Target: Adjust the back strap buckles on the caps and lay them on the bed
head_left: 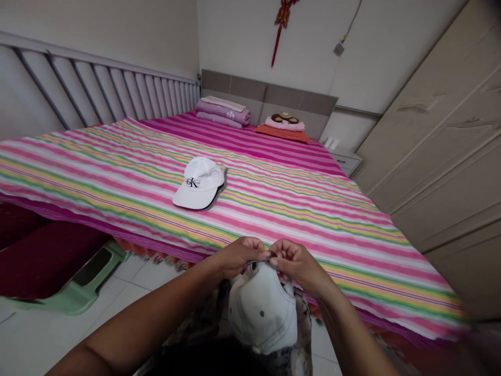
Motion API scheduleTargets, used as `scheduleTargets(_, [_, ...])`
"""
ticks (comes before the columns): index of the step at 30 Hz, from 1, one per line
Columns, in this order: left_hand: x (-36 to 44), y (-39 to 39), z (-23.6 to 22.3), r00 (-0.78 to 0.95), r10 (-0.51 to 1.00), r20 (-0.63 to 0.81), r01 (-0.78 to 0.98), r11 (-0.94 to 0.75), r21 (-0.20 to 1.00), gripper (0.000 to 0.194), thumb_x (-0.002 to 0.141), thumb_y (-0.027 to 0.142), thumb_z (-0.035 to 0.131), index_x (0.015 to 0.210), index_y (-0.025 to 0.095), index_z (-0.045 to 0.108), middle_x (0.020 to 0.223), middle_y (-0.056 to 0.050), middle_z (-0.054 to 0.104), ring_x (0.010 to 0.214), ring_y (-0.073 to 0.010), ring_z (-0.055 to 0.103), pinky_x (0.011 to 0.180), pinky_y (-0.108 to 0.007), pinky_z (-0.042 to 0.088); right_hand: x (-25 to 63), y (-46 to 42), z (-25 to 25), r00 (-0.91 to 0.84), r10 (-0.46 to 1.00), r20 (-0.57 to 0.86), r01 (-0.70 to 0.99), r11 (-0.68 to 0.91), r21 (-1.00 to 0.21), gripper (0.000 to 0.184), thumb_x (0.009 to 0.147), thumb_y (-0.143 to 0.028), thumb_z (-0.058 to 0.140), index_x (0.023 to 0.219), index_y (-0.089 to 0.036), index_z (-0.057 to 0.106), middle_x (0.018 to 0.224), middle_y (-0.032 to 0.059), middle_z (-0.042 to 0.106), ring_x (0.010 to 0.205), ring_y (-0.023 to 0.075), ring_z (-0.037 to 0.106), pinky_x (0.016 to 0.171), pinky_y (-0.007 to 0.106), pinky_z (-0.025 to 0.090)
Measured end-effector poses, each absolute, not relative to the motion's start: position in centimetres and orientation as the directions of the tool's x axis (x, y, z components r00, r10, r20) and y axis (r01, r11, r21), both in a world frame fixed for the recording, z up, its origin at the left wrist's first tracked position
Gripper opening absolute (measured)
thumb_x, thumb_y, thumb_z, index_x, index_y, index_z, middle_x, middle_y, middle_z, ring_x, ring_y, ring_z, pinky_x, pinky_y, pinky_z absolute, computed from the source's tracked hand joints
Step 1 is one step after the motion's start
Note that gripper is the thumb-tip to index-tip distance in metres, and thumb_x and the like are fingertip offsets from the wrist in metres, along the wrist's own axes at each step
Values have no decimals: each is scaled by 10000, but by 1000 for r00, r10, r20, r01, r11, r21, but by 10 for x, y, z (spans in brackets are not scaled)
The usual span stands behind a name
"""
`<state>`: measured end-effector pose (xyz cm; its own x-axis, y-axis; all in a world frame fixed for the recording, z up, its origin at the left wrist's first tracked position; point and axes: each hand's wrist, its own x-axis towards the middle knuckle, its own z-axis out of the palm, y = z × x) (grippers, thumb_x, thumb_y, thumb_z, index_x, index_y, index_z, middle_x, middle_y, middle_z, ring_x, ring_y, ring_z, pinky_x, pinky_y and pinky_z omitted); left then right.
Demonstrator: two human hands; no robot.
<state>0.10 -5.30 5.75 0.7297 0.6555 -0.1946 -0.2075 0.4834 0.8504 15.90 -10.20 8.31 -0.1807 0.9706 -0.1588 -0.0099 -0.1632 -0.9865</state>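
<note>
I hold a white cap [263, 309] in front of me, low in the view, its crown facing up. My left hand [239, 256] and my right hand [294, 262] both pinch its back strap, fingertips nearly touching each other. A second white cap [199, 183] with a dark logo lies on the striped bedsheet [117, 177], well beyond my hands.
Folded purple bedding [224, 112] and a pink pillow [285, 123] sit by the headboard. A radiator-like rail [117, 83] runs along the left wall. A wardrobe [446, 141] stands at right, a nightstand [346, 159] beside it. A green stool [82, 284] is on the floor at left.
</note>
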Motion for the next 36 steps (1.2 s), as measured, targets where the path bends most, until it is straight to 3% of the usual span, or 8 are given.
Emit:
scheduleTargets(3, [4, -51, 58, 691, 688, -221, -252, 516, 818, 328, 505, 324, 753, 572, 123, 502, 442, 46, 480, 371, -45, 412, 387, -169, 284, 159, -101, 87, -99, 993, -60, 173, -42, -984, 250, 630, -358, 693, 723, -168, 561, 480, -80, 397, 361, 53, 374, 338, 182, 281])
scheduleTargets(5, [7, -51, 61, 669, 708, -227, -284, 525, 803, 325, 486, 306, 764, 576, 121, 512, 452, 39, 501, 382, -56, 441, 396, -176, 316, 160, -100, 89, -72, 997, -34, 208, -18, -978, 239, 655, -369, 669, 729, -164, 571, 469, -76, 402, 353, 49, 348, 334, 186, 257])
scheduleTargets(7, [9, -51, 63, 657, 723, -212, -313, 518, 796, 314, 476, 283, 769, 568, 116, 520, 458, 33, 514, 397, -63, 462, 410, -182, 341, 160, -98, 90, -55, 998, -44, 156, -35, -987, 253, 637, -368, 683, 730, -160, 574, 456, -74, 422, 345, 46, 336, 329, 186, 243])
scheduleTargets(11, [13, -51, 68, 646, 738, -195, -348, 511, 786, 282, 483, 247, 764, 561, 114, 528, 459, 26, 529, 406, -66, 472, 414, -182, 346, 158, -96, 92, -63, 993, -98, -101, -104, -989, 281, 583, -340, 727, 719, -154, 566, 407, -86, 430, 312, 27, 294, 315, 168, 193])
scheduleTargets(15, [14, -50, 71, 634, 744, -212, -345, 517, 784, 264, 478, 219, 761, 556, 110, 533, 436, 39, 502, 381, -49, 438, 391, -171, 310, 158, -93, 95, -156, 963, -220, -268, -256, -929, 308, 535, -304, 760, 674, -152, 532, 414, -87, 442, 304, 2, 255, 315, 147, 158])
scheduleTargets(19, [13, -51, 68, 650, 731, -209, -330, 519, 789, 268, 485, 231, 760, 554, 109, 531, 435, 37, 501, 379, -50, 434, 402, -178, 314, 160, -91, 96, -260, 921, -290, -304, -363, -881, 310, 592, -358, 721, 647, -165, 485, 362, -96, 403, 299, 2, 207, 314, 140, 136])
scheduleTargets(24, [13, -51, 62, 640, 733, -231, -314, 524, 792, 276, 489, 258, 762, 584, 111, 549, 472, 21, 542, 414, -72, 482, 432, -196, 359, 161, -90, 89, -263, 906, -332, -275, -401, -874, 310, 627, -387, 689, 649, -172, 468, 319, -110, 369, 278, 2, 171, 301, 139, 118])
scheduleTargets(36, [10, -51, 63, 664, 711, -232, -284, 527, 801, 265, 543, 286, 720, 566, 124, 511, 394, 58, 467, 324, -39, 390, 364, -171, 281, 158, -89, 79, -249, 892, -378, -264, -438, -860, 267, 631, -342, 685, 642, -174, 477, 321, -113, 355, 288, 4, 160, 292, 127, 125])
